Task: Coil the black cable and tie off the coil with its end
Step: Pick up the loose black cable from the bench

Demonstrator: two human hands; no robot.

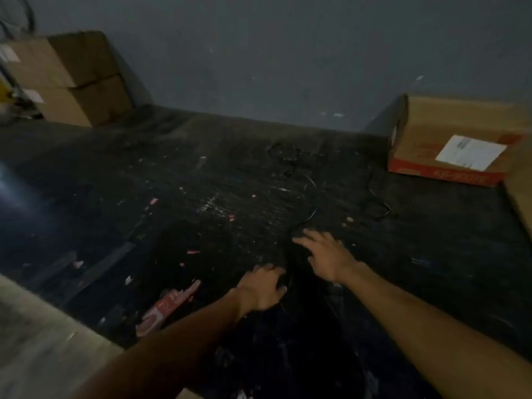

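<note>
The thin black cable (310,216) lies loose on a dark, scuffed surface. It runs from a tangle (285,158) near the back wall down in curves towards my hands, and another stretch (377,210) loops off to the right. My right hand (326,256) is palm down with its fingers spread, right at the cable's near curve. My left hand (263,286) is closer to me, fingers curled down onto the surface. The dark and blur hide whether it has cable under it.
A cardboard box with a red band and a white label (449,145) sits at the back right. Two stacked boxes (66,79) stand at the back left. Red and white paper scraps (168,308) litter the surface. A pale ledge (37,335) lies at the near left.
</note>
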